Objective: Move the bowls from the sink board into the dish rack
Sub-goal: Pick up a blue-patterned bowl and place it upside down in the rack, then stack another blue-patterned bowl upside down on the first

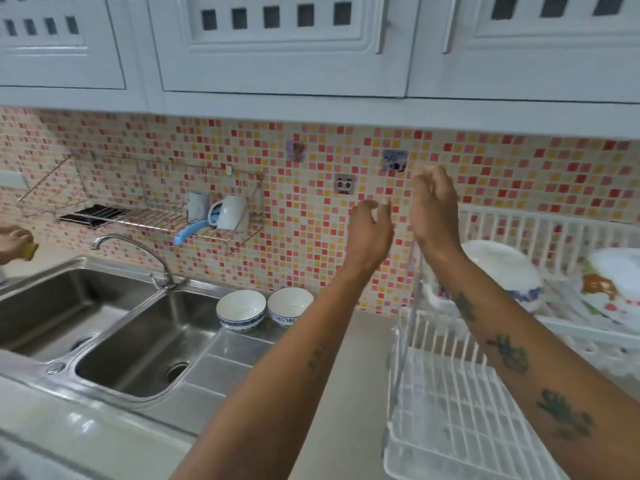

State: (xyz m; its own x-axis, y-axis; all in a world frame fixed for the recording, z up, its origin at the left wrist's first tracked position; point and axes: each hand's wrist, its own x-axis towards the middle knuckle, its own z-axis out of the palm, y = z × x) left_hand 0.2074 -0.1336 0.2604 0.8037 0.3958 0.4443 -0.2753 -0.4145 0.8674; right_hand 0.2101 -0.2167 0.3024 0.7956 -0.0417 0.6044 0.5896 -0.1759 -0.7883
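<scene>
Two bowls, centre frame: likely glazed, breakable, slippery; grip rims. Left hand, right hand: loosely open, empty.

I am holding both hands up in front of the tiled wall, the left hand and the right hand close together, fingers loosely spread and gripping nothing. Two bowls are sitting side by side, upright, on the sink board beside the sink. The white rack is standing on the bench under my right forearm, with plates stacked behind it.
</scene>
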